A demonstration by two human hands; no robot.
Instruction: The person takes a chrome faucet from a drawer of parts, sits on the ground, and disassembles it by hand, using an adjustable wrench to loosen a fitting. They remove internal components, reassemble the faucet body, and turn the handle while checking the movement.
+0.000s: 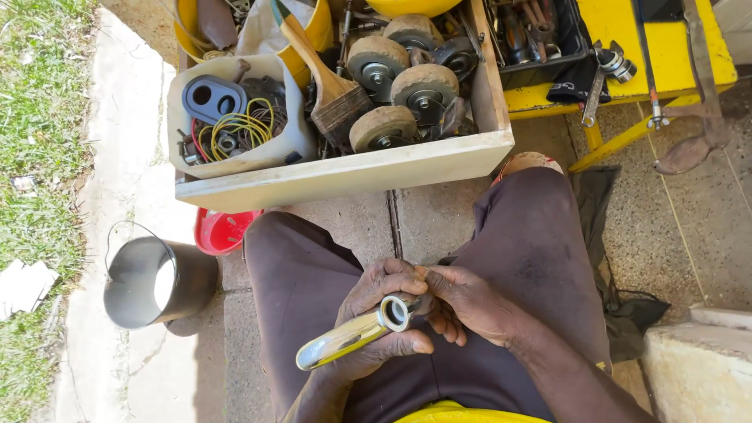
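Note:
My left hand (376, 313) grips a shiny chrome tube (356, 334) over my lap, its open round end pointing up and toward my right hand. My right hand (466, 301) sits against that open end, fingers curled near the rim; whether it pinches something small there is hidden. Both hands rest between my knees, above dark trousers.
A wooden box (345, 172) in front holds several rubber caster wheels (403, 86), a brush (333, 90) and a white tub of wires and parts (235, 117). A grey metal bucket (153, 282) and red bowl (223, 231) stand left. A yellow bench with tools (619, 47) is right; grass far left.

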